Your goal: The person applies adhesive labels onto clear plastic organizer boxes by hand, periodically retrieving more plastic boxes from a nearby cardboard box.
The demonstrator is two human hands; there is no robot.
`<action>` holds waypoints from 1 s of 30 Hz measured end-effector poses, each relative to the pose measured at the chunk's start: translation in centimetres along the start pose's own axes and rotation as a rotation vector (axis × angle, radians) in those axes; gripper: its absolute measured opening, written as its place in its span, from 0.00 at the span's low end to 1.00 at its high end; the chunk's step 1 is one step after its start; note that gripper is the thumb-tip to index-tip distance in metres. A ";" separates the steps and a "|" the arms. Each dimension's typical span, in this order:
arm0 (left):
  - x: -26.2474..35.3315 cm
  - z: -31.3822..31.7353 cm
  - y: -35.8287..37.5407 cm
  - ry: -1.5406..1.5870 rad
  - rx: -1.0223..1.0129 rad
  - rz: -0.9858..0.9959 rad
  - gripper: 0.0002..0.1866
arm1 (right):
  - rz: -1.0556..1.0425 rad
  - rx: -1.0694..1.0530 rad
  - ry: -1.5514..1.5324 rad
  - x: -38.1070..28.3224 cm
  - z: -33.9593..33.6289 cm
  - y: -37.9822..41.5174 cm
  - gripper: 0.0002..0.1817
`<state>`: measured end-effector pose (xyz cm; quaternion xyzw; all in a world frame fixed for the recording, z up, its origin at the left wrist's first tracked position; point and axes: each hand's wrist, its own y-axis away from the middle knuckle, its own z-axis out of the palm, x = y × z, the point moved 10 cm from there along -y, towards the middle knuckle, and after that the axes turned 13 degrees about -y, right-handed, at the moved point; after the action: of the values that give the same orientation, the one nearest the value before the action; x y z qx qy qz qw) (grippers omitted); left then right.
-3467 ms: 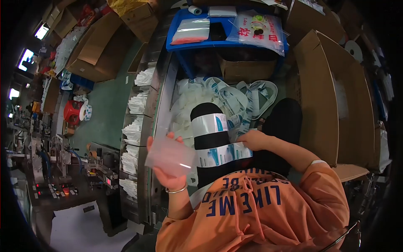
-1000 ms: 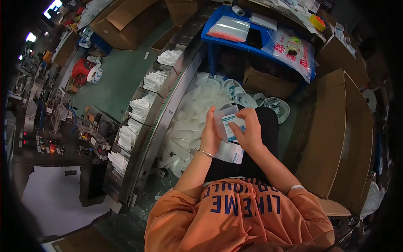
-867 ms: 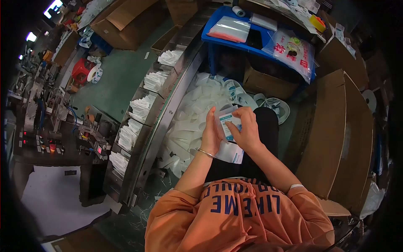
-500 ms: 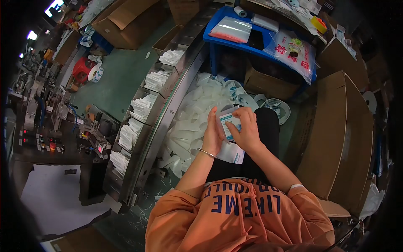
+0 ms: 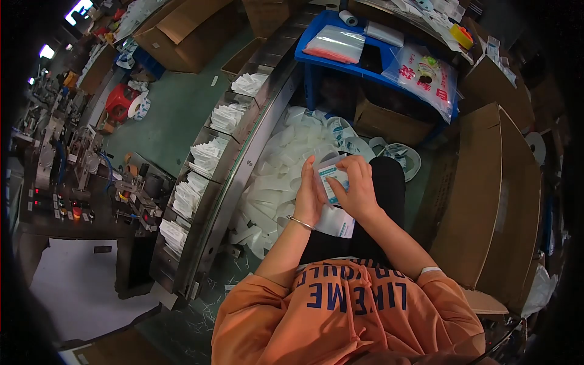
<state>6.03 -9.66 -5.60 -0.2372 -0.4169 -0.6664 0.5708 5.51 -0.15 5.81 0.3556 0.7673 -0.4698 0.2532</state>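
"What differs from the earliest frame?"

"The hands are together over the lap now. Back then the left hand (image 5: 308, 198) was out to the side with the frosted plastic piece (image 5: 319, 174), and the right hand (image 5: 358, 188) was on a printed strip across the thigh. Since the last frame, hardly anything has shifted."

"How are the hands set?"

"The left is half open and upright, cupping the frosted plastic piece; its fingers behind are hidden, so I can't tell how far they wrap. The right is curled nearly closed, thumb pressed on the face of the printed piece (image 5: 329, 182), fingers at its upper edge."

"And where is that printed piece?"

"Between the hands, tilted, against the frosted one. It's flat, white and blue-green, with straight edges. Just below, a glossy white piece (image 5: 336, 221) lies over the dark trousers (image 5: 386, 182)."

"Other textures?"

"A slippery-looking heap of translucent strips (image 5: 274, 176) curls over itself beside the legs. Left of it, metal trays (image 5: 234, 149) hold ragged stacks of thin white packets (image 5: 208, 152). On the right is a tall cardboard box (image 5: 471, 201), stiff and creased; ahead, a smooth blue table (image 5: 309, 85) carries shiny clear bags (image 5: 334, 42)."
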 end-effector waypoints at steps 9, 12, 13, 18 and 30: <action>-0.2 -0.1 -0.1 0.009 -0.016 0.013 0.25 | -0.011 -0.013 0.040 -0.2 0.0 0.0 0.18; -0.1 0.0 -0.1 -0.011 -0.013 0.036 0.25 | -0.010 -0.016 0.039 -0.1 0.0 0.0 0.18; 0.0 0.0 -0.1 -0.020 -0.011 0.050 0.26 | -0.014 -0.014 0.038 -0.2 0.0 0.0 0.18; 0.1 0.0 -0.1 -0.037 -0.005 0.082 0.26 | -0.022 -0.013 0.044 -0.3 -0.1 0.1 0.18; 2.0 -0.4 0.8 -0.015 0.083 0.179 0.25 | -0.005 0.324 0.433 0.8 -5.9 0.8 0.26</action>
<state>6.40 -11.19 -3.99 -0.2548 -0.4256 -0.5932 0.6341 5.28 5.62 7.31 0.4819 0.7192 -0.5000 0.0218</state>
